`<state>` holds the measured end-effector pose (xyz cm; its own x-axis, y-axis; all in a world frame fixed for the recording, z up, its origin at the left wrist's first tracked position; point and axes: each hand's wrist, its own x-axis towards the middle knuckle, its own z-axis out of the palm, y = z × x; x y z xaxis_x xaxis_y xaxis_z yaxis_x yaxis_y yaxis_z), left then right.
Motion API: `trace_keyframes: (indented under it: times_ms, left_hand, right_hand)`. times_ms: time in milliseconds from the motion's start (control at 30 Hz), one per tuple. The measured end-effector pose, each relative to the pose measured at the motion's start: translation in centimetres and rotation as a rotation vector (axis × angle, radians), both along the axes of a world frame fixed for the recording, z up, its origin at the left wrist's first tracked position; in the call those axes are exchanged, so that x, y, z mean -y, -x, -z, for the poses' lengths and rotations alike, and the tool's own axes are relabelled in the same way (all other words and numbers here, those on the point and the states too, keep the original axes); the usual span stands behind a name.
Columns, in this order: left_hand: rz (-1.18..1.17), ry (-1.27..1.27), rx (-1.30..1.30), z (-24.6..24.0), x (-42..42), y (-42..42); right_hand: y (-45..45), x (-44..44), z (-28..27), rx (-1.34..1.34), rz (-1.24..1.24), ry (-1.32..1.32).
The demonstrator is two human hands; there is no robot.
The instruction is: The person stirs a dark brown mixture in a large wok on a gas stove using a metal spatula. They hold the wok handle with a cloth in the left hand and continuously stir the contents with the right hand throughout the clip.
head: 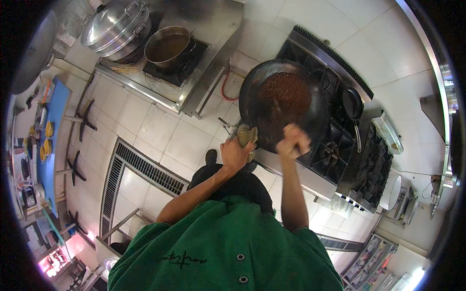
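Note:
A large dark wok (251,91) sits on the gas range, with a reddish-brown, crumbly food mass (285,91) spread over its far side. At the wok's near left rim, my left hand (233,152) grips a bunched olive-coloured cloth (247,135). Whether the cloth is pressed against the rim cannot be made out. Over the near right part of the wok is my right hand (294,142), blurred by motion with its fingers curled. A faint pale streak shows in the wok ahead of it, but any utensil in this hand is too blurred to tell.
Right of the wok are bare burner grates (331,152) and a small frying pan (352,103). Across a floor gap, a steel stove (214,47) carries a pot of brown liquid (169,45) and a lidded steamer (114,31). A floor drain grating (145,165) lies left of me.

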<state>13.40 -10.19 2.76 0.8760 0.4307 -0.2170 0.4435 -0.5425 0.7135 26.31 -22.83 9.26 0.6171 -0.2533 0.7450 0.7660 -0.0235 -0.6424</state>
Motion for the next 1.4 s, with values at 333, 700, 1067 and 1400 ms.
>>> trace_keyframes:
  times_ms: [333,700,1067,1400]
  left_hand:
    - [-0.059,-0.071,-0.036,0.0,-0.8,-0.7]
    - [-0.003,-0.046,-0.019,-1.2,-3.5,-3.5]
    - [0.000,0.287,0.097,-0.9,-4.9,-4.8]
    - [0.030,0.157,0.135,-0.5,-4.6,-5.4]
  right_hand:
    - [-10.5,18.9,-14.4,-0.316,-0.133,-0.539]
    - [-13.6,14.6,-8.4,-0.591,-0.135,-0.589]
    - [-16.1,17.3,-2.7,-0.734,-0.010,-0.694]
    - [-15.1,15.9,-4.8,-0.456,0.091,-0.547]
